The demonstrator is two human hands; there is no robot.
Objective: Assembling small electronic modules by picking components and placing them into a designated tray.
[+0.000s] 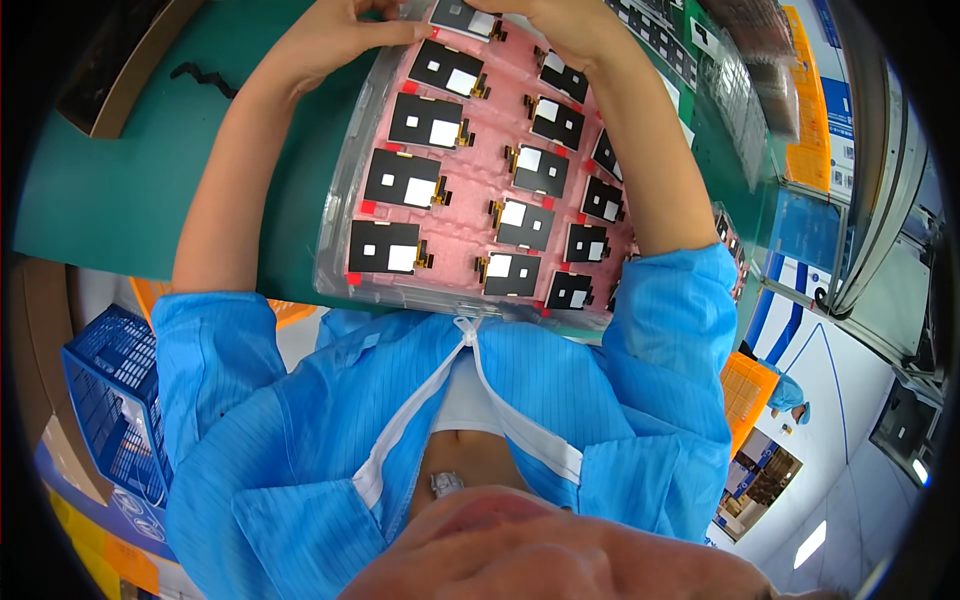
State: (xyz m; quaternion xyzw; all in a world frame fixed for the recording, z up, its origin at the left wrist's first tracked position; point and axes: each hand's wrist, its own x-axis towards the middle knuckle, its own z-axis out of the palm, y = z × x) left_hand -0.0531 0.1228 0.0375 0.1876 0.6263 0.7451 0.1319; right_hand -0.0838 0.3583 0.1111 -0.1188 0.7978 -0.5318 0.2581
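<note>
In front of me lies a clear plastic tray [335, 215] with a pink lining [470, 180]. It holds rows of flat black modules [403, 177] with white squares, short gold-and-black connector tails and red tabs. My left hand [335, 38] is at the tray's far left edge. Its thumb stretches toward the left end of the farthest visible module [462, 18], apart from the bent fingers. Across the tray reaches my right arm, and my right hand [560, 22] is by that module's right end. Its fingertips are cut off by the upper picture edge, so their grip is hidden.
A black strip [203, 78] and a cardboard box [125, 95] lie on the green table [90, 205] to the left. Stacked clear trays [735, 110] and an orange bin [806, 110] stand right. A blue basket [115, 385] is lower left. Another person [788, 393] is far right.
</note>
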